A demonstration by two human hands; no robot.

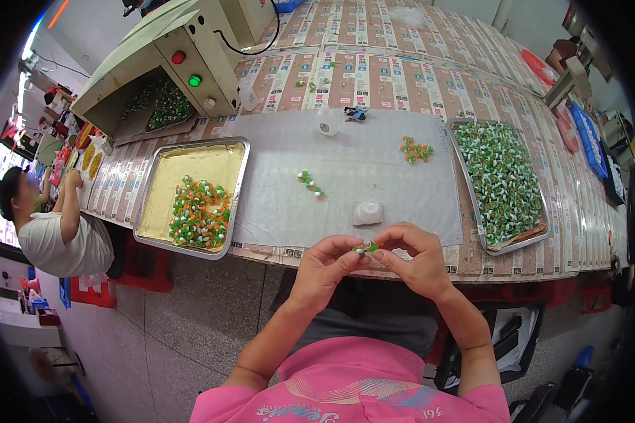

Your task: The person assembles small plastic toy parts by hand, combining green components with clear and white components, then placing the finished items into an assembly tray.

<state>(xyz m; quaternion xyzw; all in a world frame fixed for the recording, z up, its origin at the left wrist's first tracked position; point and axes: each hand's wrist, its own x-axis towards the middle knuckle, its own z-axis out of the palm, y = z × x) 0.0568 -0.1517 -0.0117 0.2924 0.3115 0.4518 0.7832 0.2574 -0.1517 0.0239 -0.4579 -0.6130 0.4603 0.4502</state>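
Head view: both hands in fingertip pinch on green and white piece

Straight ahead of the left hand and right hand, a small white container blocks the middle of the white sheet. To its right, a gap runs up the sheet beside the right tray, whose raised rim bounds it; an orange-and-green cluster interrupts the far part. To its left, a path lies between the left tray's rim and a short row of beads. Farther off, an upright bottle obstructs the centre.
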